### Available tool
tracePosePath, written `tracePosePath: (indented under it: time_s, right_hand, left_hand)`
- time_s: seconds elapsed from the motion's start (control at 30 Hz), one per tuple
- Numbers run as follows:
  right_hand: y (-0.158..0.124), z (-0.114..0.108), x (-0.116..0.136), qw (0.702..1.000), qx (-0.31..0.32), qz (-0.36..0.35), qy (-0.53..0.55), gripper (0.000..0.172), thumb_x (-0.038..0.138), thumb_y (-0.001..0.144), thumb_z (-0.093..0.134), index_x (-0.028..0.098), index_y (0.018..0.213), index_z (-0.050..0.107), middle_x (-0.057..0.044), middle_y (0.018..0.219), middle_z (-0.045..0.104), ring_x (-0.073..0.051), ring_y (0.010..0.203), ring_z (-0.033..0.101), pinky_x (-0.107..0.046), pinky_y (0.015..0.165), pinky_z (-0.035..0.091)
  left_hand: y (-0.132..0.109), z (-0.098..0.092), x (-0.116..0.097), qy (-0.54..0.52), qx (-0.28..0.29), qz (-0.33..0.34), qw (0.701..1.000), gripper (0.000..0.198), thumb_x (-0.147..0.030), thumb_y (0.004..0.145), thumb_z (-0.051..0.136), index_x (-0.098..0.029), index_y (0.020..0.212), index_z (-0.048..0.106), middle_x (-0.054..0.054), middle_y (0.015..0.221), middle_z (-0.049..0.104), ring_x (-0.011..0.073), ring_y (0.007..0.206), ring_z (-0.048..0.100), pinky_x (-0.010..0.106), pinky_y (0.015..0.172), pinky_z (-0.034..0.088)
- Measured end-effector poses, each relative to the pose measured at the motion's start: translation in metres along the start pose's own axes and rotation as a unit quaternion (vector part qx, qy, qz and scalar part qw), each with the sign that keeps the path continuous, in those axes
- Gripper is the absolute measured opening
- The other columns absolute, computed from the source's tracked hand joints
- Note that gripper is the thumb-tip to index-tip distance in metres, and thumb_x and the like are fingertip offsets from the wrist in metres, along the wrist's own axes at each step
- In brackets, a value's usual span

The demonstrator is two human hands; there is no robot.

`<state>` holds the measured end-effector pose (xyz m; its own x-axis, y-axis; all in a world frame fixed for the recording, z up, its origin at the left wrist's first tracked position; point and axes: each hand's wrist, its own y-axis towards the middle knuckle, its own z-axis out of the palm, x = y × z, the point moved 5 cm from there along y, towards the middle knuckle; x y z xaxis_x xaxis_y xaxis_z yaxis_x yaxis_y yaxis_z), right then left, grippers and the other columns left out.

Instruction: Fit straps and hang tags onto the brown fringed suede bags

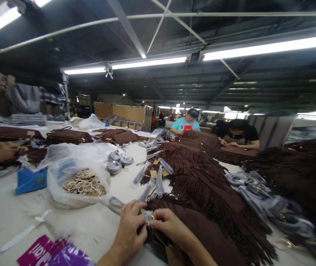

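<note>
At the near edge of the worktable, my left hand [130,231] and my right hand [170,226] meet over a dark brown fringed bag [202,229]. My left fingers are closed around the end of a strap wrapped in clear plastic [147,214]. Between my right thumb and forefinger is a small gold metal ring [152,217], right against the strap end. Whether the ring is fastened to the bag is hidden by my fingers. Below my hands hangs a tan card tag [173,255], partly out of view.
More brown fringed bags [199,177] are heaped ahead. A plastic sack [55,184] of corded tags [87,183] stands left, beside a blue box [31,180]. Wrapped straps [277,207] lie right. Another person's hands [5,152] are at far left; two people work beyond.
</note>
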<state>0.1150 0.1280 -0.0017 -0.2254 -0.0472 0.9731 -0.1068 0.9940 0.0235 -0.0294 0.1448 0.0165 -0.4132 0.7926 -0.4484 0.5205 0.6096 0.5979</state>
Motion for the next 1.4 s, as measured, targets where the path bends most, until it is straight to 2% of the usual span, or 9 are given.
tracePosePath:
  time_s: [0.1, 0.27, 0.37, 0.47, 0.57, 0.63, 0.73, 0.93, 1.4]
  right_hand:
    - [-0.006, -0.006, 0.006, 1.000, -0.009, 0.004, -0.002, 0.017, 0.029, 0.062, 0.064, 0.016, 0.072, 0.060, 0.004, 0.062, 0.053, -0.011, 0.057, 0.044, -0.022, 0.052, 0.031]
    - [-0.017, -0.005, 0.016, 0.999, 0.007, 0.028, 0.013, 0.020, 0.031, 0.066, 0.058, 0.018, 0.081, 0.057, 0.005, 0.060, 0.054, -0.010, 0.043, 0.045, -0.020, 0.040, 0.029]
    - [-0.017, 0.007, 0.025, 1.000, -0.013, -0.023, -0.011, 0.014, 0.031, 0.073, 0.056, 0.018, 0.078, 0.061, 0.003, 0.062, 0.057, -0.013, 0.049, 0.052, -0.022, 0.045, 0.036]
    - [-0.015, 0.019, 0.034, 0.988, -0.074, -0.107, -0.079, 0.010, 0.020, 0.072, 0.060, 0.019, 0.077, 0.069, 0.000, 0.074, 0.064, -0.016, 0.069, 0.058, -0.025, 0.063, 0.041]
    - [-0.010, 0.027, 0.034, 0.979, -0.108, -0.137, -0.108, 0.010, 0.015, 0.071, 0.060, 0.019, 0.068, 0.068, 0.001, 0.071, 0.062, -0.016, 0.069, 0.055, -0.026, 0.066, 0.038]
    - [-0.007, 0.026, 0.030, 0.982, -0.117, -0.129, -0.068, 0.009, 0.018, 0.071, 0.061, 0.019, 0.063, 0.066, 0.001, 0.068, 0.059, -0.016, 0.068, 0.052, -0.027, 0.064, 0.036]
    - [-0.003, 0.019, 0.021, 0.988, -0.118, -0.090, 0.032, 0.014, 0.031, 0.071, 0.063, 0.018, 0.065, 0.064, 0.001, 0.066, 0.056, -0.017, 0.066, 0.049, -0.027, 0.061, 0.036]
    - [-0.002, 0.015, 0.016, 0.989, -0.106, -0.066, 0.084, 0.022, 0.039, 0.070, 0.063, 0.017, 0.067, 0.061, 0.003, 0.060, 0.050, -0.014, 0.059, 0.042, -0.025, 0.057, 0.032]
    - [0.001, 0.020, 0.016, 0.987, -0.116, -0.095, 0.054, 0.021, 0.037, 0.072, 0.064, 0.017, 0.066, 0.062, 0.003, 0.062, 0.052, -0.015, 0.062, 0.043, -0.026, 0.059, 0.033]
  left_hand:
    - [0.004, -0.008, 0.009, -0.117, 0.013, -0.064, 0.991, 0.016, -0.012, 0.066, 0.051, -0.021, 0.060, 0.063, 0.010, 0.120, 0.064, 0.0344, 0.118, 0.050, 0.055, 0.100, 0.035]
    - [0.005, -0.023, 0.028, -0.301, 0.004, -0.171, 0.938, 0.014, -0.028, 0.067, 0.054, -0.021, 0.056, 0.059, 0.010, 0.123, 0.059, 0.0323, 0.116, 0.050, 0.048, 0.106, 0.033]
    - [0.004, -0.028, 0.031, -0.341, -0.007, -0.196, 0.920, 0.019, -0.033, 0.071, 0.057, -0.020, 0.058, 0.063, 0.010, 0.120, 0.060, 0.0300, 0.110, 0.053, 0.041, 0.099, 0.039]
    - [0.004, -0.031, 0.028, -0.349, -0.024, -0.197, 0.916, 0.019, -0.031, 0.073, 0.058, -0.020, 0.060, 0.064, 0.009, 0.110, 0.063, 0.0300, 0.116, 0.051, 0.038, 0.096, 0.040]
    - [0.005, -0.031, 0.027, -0.353, -0.032, -0.185, 0.917, 0.019, -0.030, 0.075, 0.059, -0.019, 0.060, 0.062, 0.007, 0.102, 0.064, 0.0276, 0.114, 0.053, 0.034, 0.091, 0.042]
    - [0.005, -0.026, 0.029, -0.362, -0.024, -0.193, 0.912, 0.022, -0.034, 0.077, 0.060, -0.019, 0.062, 0.061, 0.005, 0.094, 0.063, 0.0214, 0.090, 0.059, 0.029, 0.075, 0.045]
    - [0.005, -0.016, 0.032, -0.364, 0.001, -0.202, 0.909, 0.026, -0.041, 0.077, 0.063, -0.019, 0.065, 0.059, -0.002, 0.069, 0.055, 0.0132, 0.059, 0.049, 0.025, 0.056, 0.038]
    - [0.003, -0.004, 0.018, -0.278, 0.040, -0.131, 0.951, 0.013, -0.025, 0.075, 0.062, -0.018, 0.069, 0.071, 0.002, 0.074, 0.057, 0.0174, 0.073, 0.055, 0.027, 0.068, 0.042]
    - [0.000, 0.000, 0.019, -0.252, -0.002, -0.122, 0.960, 0.016, -0.018, 0.075, 0.058, -0.017, 0.064, 0.068, 0.002, 0.069, 0.058, 0.0164, 0.067, 0.055, 0.025, 0.062, 0.041]
